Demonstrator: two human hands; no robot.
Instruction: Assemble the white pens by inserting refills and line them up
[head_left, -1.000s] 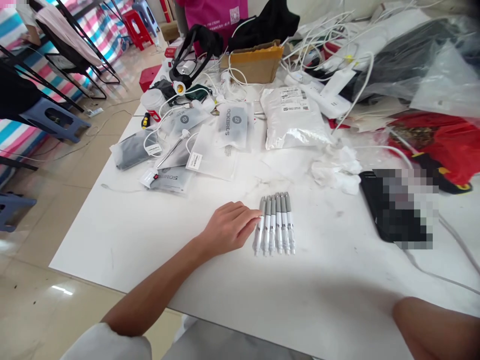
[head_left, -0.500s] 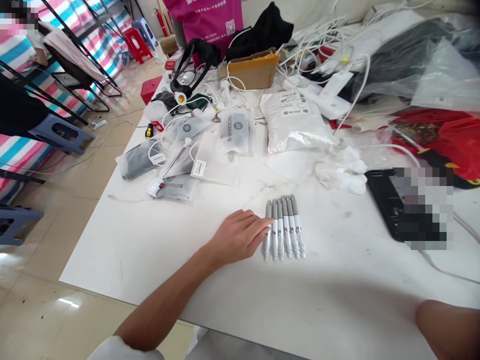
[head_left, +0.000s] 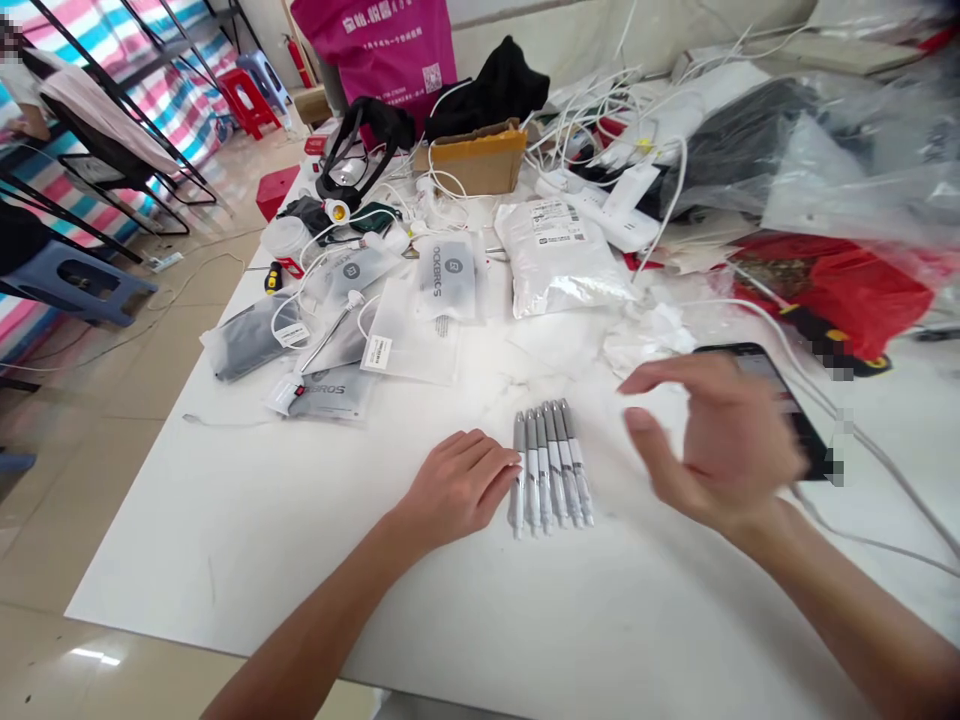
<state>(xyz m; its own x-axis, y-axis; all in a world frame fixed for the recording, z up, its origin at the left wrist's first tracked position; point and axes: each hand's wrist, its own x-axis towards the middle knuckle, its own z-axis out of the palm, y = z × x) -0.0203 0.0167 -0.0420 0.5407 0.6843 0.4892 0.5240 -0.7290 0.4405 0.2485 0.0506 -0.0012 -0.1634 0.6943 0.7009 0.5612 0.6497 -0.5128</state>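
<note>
Several pens (head_left: 553,470) with grey upper parts and clear, white-patterned lower parts lie side by side in a row on the white table (head_left: 315,560). At the row's left edge is my left hand (head_left: 461,485), its fingers curled and its thumb and index fingertip closed at the leftmost pen (head_left: 519,475). My right hand (head_left: 720,435), a little blurred, is raised over the table to the right of the pens. Its thumb and fingers are apart with nothing between them, and it partly covers a black phone (head_left: 806,420).
Flat plastic pouches (head_left: 412,335) and a white mailing bag (head_left: 559,260) lie beyond the pens. Farther back are a cardboard box (head_left: 480,160), tangled white cables (head_left: 592,115) and a magenta bag (head_left: 382,60). A red bag (head_left: 862,285) and a screwdriver (head_left: 814,325) lie at right.
My right hand has come up from the lower right corner, opened, to beside the pens. My left hand stays at the leftmost pen. The view has shifted slightly.
</note>
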